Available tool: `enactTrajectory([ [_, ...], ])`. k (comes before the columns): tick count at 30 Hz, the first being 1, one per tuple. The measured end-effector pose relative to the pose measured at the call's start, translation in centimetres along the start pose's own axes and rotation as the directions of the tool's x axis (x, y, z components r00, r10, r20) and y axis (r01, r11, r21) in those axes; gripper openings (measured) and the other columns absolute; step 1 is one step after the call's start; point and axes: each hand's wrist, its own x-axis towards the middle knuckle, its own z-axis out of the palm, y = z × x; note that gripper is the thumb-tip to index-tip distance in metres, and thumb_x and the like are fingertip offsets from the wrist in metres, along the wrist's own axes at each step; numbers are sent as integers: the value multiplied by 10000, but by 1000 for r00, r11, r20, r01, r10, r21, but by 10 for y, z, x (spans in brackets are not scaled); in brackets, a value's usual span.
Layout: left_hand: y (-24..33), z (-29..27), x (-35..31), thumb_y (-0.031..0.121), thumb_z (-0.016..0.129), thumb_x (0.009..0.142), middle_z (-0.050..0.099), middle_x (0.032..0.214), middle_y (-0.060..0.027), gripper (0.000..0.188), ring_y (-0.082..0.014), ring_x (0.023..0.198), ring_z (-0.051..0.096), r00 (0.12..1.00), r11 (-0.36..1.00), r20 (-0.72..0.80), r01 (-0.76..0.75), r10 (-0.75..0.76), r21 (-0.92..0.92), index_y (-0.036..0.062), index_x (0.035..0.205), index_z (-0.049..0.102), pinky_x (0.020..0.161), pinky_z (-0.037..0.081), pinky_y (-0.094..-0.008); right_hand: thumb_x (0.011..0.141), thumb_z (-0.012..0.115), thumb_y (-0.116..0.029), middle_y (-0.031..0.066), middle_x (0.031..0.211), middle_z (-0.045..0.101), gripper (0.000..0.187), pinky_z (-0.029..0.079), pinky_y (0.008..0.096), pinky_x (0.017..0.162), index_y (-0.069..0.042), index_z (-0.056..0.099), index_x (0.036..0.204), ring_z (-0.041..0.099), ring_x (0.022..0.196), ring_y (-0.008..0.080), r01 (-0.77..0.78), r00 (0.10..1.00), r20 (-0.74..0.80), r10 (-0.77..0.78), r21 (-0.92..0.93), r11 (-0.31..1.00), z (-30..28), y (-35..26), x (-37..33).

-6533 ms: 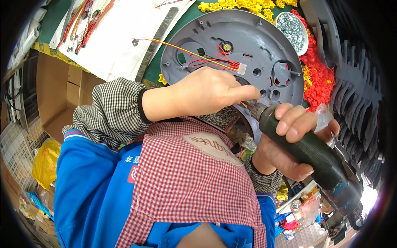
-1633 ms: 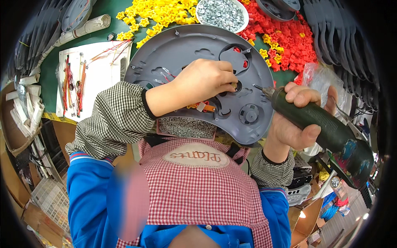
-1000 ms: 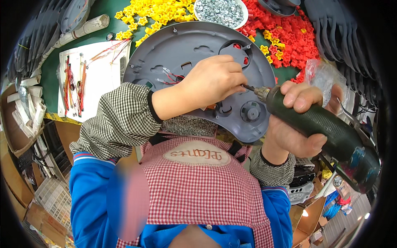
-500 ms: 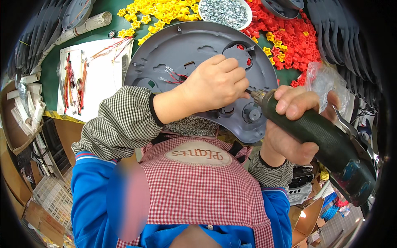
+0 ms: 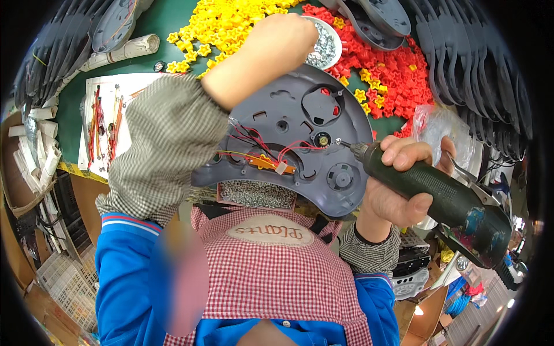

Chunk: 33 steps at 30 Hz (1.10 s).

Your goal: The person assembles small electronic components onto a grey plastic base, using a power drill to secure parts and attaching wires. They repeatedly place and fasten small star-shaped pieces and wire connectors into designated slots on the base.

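Two hands — right hand (image 5: 398,184) grips screwdriver (image 5: 438,193) | tip on grey housing (image 5: 288,115)

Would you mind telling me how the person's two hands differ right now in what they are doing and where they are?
The right hand is wrapped around the dark green power screwdriver, its bit at the grey plastic housing; the left hand holds no tool. The left hand is stretched far forward over the dish of silver screws, while the right hand stays close to the body at the housing's right edge. Both are bare, with checked sleeves.
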Motion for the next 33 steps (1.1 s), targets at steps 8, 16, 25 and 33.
enactTrajectory([
  [8, -6, 26, 20, 181, 710, 791, 685, 873, -120, 176, -304, 827, 675, 994, 994, 11, -110, 109, 19, 28, 877, 700, 762, 546, -407, 881, 613, -522, 91, 842, 569, 820, 451, 412, 759, -10, 296, 1437, 571, 780, 213, -58, 998, 16, 59, -85, 995, -1, 2, -10],
  [16, -6, 15, 16, 153, 653, 763, 666, 842, -163, 132, -327, 844, 658, 988, 988, -52, -148, 145, -45, 37, 801, 704, 745, 536, -441, 875, 633, -513, 95, 819, 562, 777, 459, 399, 722, -31, 326, 1402, 567, 736, 213, -96, 993, 63, 103, -106, 990, -1, 12, -12],
  [25, 41, -16, -50, 149, 730, 786, 684, 806, -87, 106, -272, 757, 669, 1000, 747, -20, -21, 10, -664, 88, 859, 685, 676, 534, -392, 872, 618, -570, 86, 829, 569, 925, 469, 396, 755, -13, 224, 1497, 560, 742, 209, -79, 995, 67, 73, 94, 992, -17, 21, -3],
  [33, 77, 3, -112, 85, 797, 707, 688, 789, -27, 301, -211, 703, 677, 993, 691, -94, -118, 73, -713, 113, 959, 635, 598, 529, -324, 872, 617, -595, 71, 870, 562, 868, 459, 411, 768, -74, 283, 1481, 556, 767, 205, -35, 989, 149, 14, 144, 989, 10, -3, -2],
])
